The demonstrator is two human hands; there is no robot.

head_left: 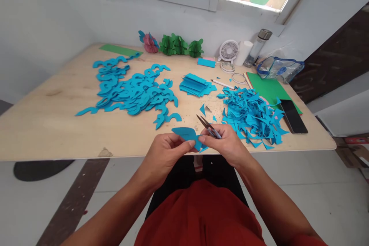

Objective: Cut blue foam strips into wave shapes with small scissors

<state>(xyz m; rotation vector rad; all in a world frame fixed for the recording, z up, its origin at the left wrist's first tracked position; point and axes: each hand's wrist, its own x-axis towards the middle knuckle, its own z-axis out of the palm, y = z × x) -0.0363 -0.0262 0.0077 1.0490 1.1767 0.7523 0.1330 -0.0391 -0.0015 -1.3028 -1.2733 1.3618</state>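
Note:
Near the table's front edge, my left hand [170,148] pinches a blue paper piece [186,133] with a curved edge. My right hand [227,143] grips a pair of scissors [209,127], their dark blades pointing away to the upper left. Its thumb and fingertip also touch the right end of the blue paper. To the left lies a heap of cut, curved blue paper shapes [138,92]. A stack of folded blue paper strips [196,84] sits ahead of my hands. Blue paper scraps [250,115] are piled to the right.
A smartphone [294,116] and green sheets [273,88] lie at the right, beside a clear pouch [279,68]. Along the wall stand green paper figures [180,45], a pink one [150,43], a small fan [229,50] and a bottle [257,48]. A pen [222,83] lies mid-table.

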